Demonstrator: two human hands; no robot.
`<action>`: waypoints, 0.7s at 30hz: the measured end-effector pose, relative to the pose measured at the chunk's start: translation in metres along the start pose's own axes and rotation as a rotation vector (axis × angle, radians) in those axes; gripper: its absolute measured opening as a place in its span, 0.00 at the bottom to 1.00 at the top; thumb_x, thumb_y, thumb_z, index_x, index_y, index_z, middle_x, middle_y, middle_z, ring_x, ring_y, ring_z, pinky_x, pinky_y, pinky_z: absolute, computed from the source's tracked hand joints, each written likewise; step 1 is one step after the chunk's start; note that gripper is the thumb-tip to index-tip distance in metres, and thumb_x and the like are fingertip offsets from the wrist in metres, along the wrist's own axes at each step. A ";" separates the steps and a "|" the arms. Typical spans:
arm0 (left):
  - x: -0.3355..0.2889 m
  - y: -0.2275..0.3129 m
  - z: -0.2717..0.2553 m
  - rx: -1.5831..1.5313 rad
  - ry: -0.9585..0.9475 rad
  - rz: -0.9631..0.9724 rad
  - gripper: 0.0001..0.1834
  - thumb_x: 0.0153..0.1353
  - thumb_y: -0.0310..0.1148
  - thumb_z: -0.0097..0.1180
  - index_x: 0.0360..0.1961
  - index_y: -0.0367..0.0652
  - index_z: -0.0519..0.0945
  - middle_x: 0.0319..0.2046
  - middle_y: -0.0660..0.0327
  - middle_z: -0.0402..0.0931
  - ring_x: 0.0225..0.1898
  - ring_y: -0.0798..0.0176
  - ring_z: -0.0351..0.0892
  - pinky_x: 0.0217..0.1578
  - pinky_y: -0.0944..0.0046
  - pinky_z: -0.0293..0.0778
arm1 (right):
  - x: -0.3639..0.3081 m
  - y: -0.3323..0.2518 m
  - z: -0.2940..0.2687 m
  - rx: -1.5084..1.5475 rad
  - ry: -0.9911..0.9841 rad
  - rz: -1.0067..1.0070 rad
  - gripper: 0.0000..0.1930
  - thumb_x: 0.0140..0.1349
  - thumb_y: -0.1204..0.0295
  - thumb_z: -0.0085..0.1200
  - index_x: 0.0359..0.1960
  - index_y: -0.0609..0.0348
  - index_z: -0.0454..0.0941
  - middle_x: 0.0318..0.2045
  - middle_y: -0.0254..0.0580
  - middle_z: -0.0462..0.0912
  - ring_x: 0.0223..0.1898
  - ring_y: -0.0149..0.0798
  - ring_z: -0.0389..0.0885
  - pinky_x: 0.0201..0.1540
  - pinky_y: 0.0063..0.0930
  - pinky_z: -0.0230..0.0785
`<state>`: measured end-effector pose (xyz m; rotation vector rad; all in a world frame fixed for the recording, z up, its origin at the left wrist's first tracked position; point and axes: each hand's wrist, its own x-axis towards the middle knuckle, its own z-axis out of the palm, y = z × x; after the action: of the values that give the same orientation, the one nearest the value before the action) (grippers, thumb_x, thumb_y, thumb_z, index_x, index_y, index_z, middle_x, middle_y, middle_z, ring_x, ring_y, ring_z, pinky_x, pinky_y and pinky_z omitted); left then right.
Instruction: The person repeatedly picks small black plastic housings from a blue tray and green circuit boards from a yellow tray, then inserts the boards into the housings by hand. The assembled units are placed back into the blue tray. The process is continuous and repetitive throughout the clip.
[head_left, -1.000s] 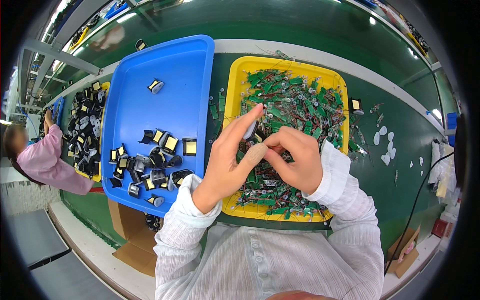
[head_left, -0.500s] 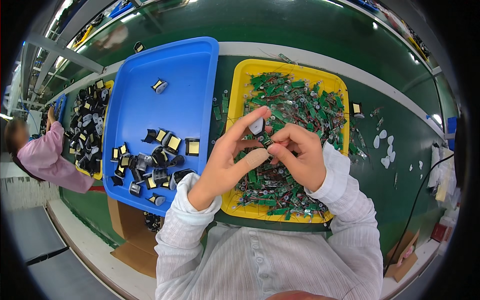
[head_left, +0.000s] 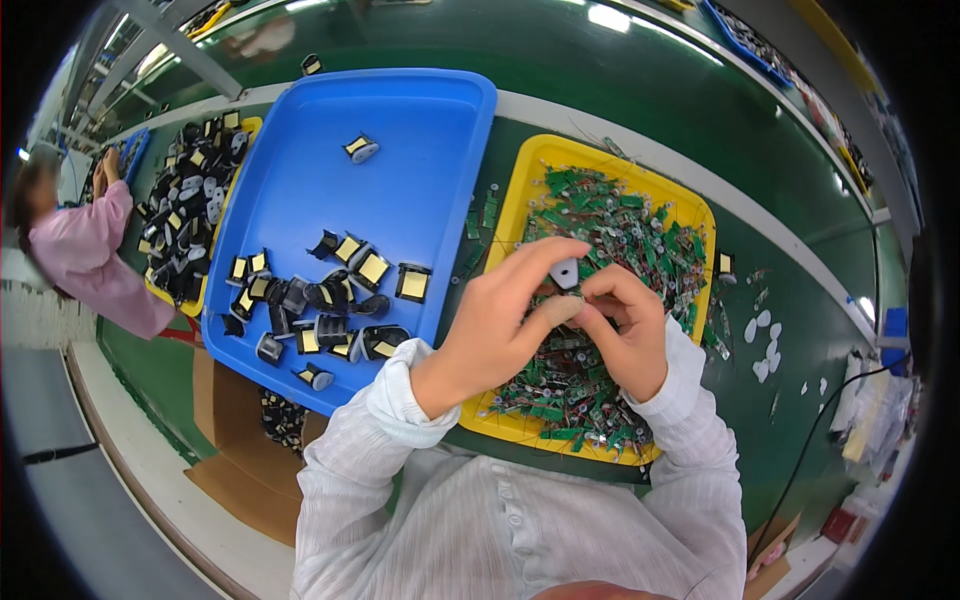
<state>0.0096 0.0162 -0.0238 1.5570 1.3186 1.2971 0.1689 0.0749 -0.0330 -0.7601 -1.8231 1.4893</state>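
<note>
My left hand [head_left: 498, 322] is closed on a small black plastic housing with a light grey rounded face [head_left: 565, 272], held above the yellow tray [head_left: 518, 195]. Thumb and fingers of my right hand [head_left: 632, 338] are pinched together at the housing's near end. What sits between those right fingertips is hidden. Under both hands the yellow tray is heaped with green circuit boards [head_left: 600, 205] that trail thin wires. To the left, a blue tray [head_left: 380, 215] holds several black housings with pale yellow pads [head_left: 372, 268], mostly clustered in its near half.
White oval pieces [head_left: 763, 345] and a few loose boards lie on the green table at right. A black cable [head_left: 805, 450] curves along the right side. At far left, a person in pink [head_left: 95, 240] works beside another tray of black housings [head_left: 190, 205]. An open cardboard box [head_left: 235, 480] stands below.
My view has turned, so the trays sit farther right and tilted. Both hands have drawn closer together around the housing, whose grey face now points more toward me.
</note>
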 end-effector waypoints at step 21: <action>0.024 -0.112 -0.125 1.127 0.449 -0.332 0.21 0.55 0.44 0.52 0.42 0.37 0.77 0.55 0.54 0.62 0.54 0.46 0.60 0.49 0.52 0.65 | 0.214 0.095 -0.146 -1.258 0.006 0.038 0.08 0.49 0.69 0.58 0.31 0.55 0.78 0.33 0.40 0.77 0.40 0.42 0.73 0.46 0.34 0.65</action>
<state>-0.1404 0.0548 -0.0927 1.5990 2.7608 0.6816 0.1547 0.3467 -0.0792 -1.3150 -2.6568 0.1651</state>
